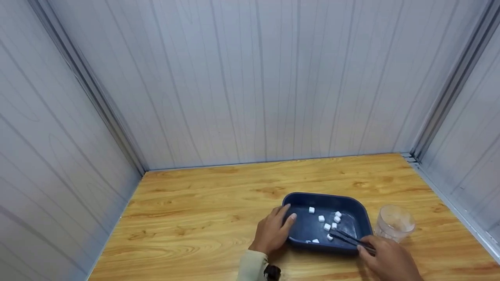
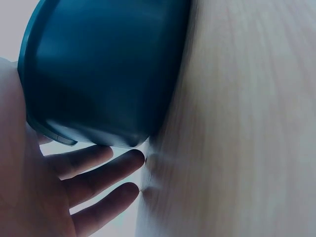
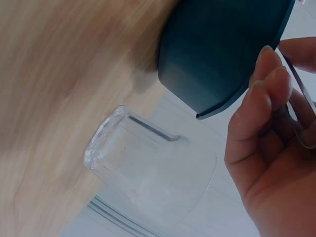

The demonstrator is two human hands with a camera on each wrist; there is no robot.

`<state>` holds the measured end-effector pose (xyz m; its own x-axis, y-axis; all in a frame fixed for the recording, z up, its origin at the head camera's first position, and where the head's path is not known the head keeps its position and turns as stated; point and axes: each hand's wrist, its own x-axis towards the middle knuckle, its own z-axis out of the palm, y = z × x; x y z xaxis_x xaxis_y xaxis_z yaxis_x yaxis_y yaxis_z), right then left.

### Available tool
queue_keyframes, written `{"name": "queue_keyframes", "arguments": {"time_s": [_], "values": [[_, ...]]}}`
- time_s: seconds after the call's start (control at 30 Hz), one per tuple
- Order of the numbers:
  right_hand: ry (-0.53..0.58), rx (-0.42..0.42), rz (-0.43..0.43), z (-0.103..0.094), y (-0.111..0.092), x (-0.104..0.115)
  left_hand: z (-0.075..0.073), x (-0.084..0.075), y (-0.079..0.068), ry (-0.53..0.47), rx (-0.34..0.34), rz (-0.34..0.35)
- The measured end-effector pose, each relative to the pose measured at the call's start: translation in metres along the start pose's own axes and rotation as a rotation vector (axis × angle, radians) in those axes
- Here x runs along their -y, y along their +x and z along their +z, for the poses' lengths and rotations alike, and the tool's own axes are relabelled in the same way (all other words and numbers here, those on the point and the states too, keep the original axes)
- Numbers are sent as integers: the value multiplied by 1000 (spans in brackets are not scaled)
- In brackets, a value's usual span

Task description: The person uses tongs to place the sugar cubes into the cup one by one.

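Observation:
A dark blue tray (image 1: 308,230) holds several small white cubes (image 1: 321,218). My left hand (image 1: 270,230) grips its left rim, thumb over the edge and fingers outside. In the left wrist view, the spread fingers (image 2: 106,175) reach down beside the tray wall (image 2: 103,74) to the table. Above the tray's near right corner, my right hand (image 1: 388,257) pinches dark tweezers (image 1: 349,239). Their tips are at a white cube (image 1: 330,237) near the front wall; I cannot tell whether they grasp it. The right wrist view shows the fingers (image 3: 252,111) around the tweezers.
A clear glass (image 1: 395,223) stands upright just right of the tray, close to my right hand. The wood-grain table (image 1: 187,218) extends to the left. Pale panel walls (image 1: 250,86) enclose its back and sides.

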<state>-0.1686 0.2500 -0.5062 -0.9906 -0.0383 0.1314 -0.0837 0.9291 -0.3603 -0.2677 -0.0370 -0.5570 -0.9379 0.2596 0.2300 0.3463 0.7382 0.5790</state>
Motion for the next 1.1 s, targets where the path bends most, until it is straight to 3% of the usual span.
{"name": "queue_keyframes", "arguments": {"time_s": [0.33,0.57,1.1], "values": [[6,10,-4,0,2,1,1,0,1,8,-4,2],[-17,-47,-50,-1,2,2,0,1,-1,11,-37,27],[-8,18,-83,-5,7,4,1,0,1,22,-24,2]]}}
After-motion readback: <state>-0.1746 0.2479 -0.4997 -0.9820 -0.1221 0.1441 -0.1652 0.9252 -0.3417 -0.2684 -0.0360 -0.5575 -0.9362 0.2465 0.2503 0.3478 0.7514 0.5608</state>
